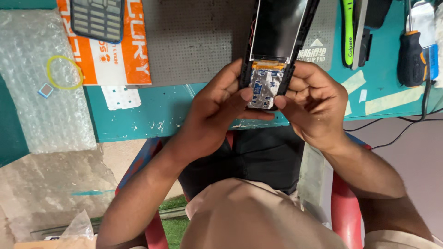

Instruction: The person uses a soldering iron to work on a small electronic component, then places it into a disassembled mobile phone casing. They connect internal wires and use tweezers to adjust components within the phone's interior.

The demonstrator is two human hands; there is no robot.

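Yellow rubber band (64, 72) on bubble wrap (44, 115), keypad phone (98, 19), screwdriver (412, 57), green toothbrush (348, 32)

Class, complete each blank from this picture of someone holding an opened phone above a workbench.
1. Both hands grip the black opened phone by its ____ end.
2. The yellow rubber band lies on clear ____ wrap.
3. The black-and-orange screwdriver lies to the person's ____.

Missing words: lower; bubble; right

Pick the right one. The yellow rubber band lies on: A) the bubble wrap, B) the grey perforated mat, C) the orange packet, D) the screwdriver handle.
A: the yellow rubber band lies as a loop on the bubble wrap, just left of the orange packet.
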